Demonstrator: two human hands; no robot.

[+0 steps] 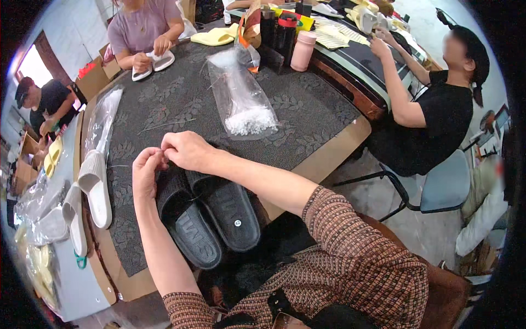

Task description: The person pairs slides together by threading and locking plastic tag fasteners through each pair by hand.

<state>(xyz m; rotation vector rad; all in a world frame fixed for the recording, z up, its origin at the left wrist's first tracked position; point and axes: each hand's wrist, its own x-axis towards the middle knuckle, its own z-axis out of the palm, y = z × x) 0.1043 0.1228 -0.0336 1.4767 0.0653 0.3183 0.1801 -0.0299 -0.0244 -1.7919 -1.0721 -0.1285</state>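
Right now the left hand (146, 170) and right hand (186, 149) meet fingertip to fingertip above a pair of black slide sandals (211, 216) lying side by side on the patterned mat (181, 98) at the near edge of the bench (339, 145). Both sets of fingers are pinched nearly closed; what they pinch is too small to tell. The sandals look light, soft and bendy, likely foam, not fragile; gripping the strap or the sole edge seems easiest
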